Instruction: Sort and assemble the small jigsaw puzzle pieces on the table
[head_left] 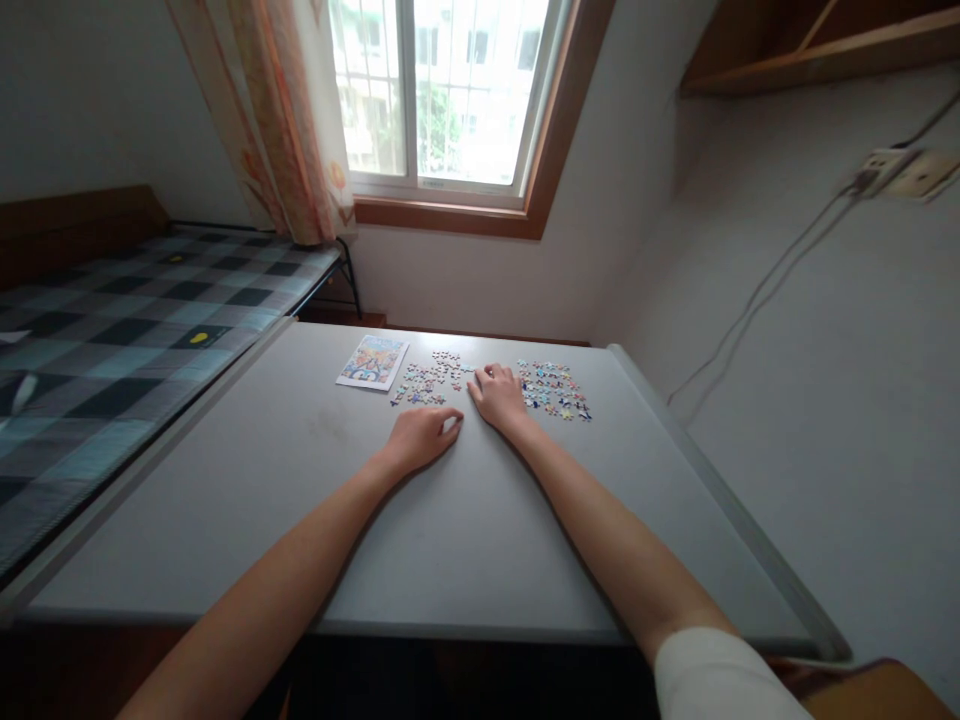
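"2 clusters of jigsaw puzzle pieces lie on 1 light gray table (480, 560) below a window (442, 90): the left cluster (429, 386) and the right cluster (551, 388)."

"How many pieces?"

"Dozens, too small and tightly scattered for an exact count. 1 printed picture sheet (373, 362) with a white border lies just left of them."

"And the 2 bare hands?"

"The left hand (420, 438) rests on the tabletop in front of the left cluster, thumb and index finger curved toward each other. The right hand (500, 396) is palm down between the clusters, fingers bent, just beside a pale blue piece (467, 368)."

"Is either gripping anything?"

"Cannot tell. The right palm and the undersides of its fingers are hidden, and the left fingertips are too small to read."

"What else is cut off or unclear?"

"1 white sleeve (720, 672), on the right arm, runs out of the bottom edge. 1 checkered mattress (150, 300) is cropped at left, with a blurred pale object (22, 392) on it. 1 wooden shelf (825, 70) is cropped at upper right, above 2 wall outlet plates (916, 176). Glare washes out the view through the window."
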